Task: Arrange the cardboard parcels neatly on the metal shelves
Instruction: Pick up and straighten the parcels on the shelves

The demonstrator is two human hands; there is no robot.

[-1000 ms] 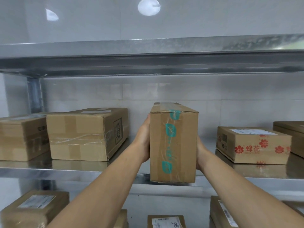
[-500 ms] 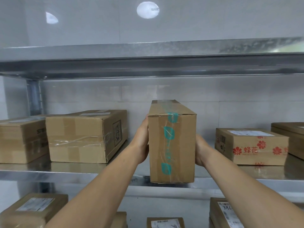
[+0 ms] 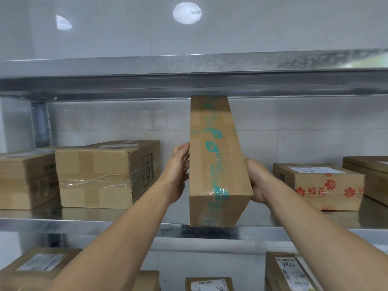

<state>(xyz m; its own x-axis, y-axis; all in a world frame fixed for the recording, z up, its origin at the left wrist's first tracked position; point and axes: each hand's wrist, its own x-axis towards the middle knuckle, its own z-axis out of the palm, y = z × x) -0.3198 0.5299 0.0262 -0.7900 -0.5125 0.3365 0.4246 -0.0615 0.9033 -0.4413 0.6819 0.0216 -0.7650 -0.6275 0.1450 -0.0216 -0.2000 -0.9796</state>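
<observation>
A tall parcel (image 3: 214,164) with green-printed clear tape stands on end at the centre, tilted so that its top leans away toward the wall. Its bottom edge sits at the front lip of the middle shelf (image 3: 84,225); whether it rests there or hangs just above is hard to tell. The left hand (image 3: 178,171) presses flat on the parcel's 9 o'clock side, fingers fairly straight and pointing up. The right hand (image 3: 257,179) grips the 3 o'clock side lower down, thumb at the near edge, its fingers hidden behind the cardboard. The parcel's top nearly reaches the upper shelf (image 3: 189,76), and the tape print is too smeared to read.

At 9 o'clock of the parcel, well apart, lies a big taped box (image 3: 94,175), with a flatter box (image 3: 25,177) just beside it, cut off by the frame edge. At 3 o'clock sits a flower-print box (image 3: 319,185), and beyond it a brown box (image 3: 373,175) only partly in view. A steel post (image 3: 41,124) stands at the back at 10 o'clock.

Below, toward 6 o'clock, three labelled parcels show only in part: one at 7 o'clock (image 3: 39,267), half covered by the left forearm, one at 6 o'clock (image 3: 209,284) and one at 5 o'clock (image 3: 287,271).
</observation>
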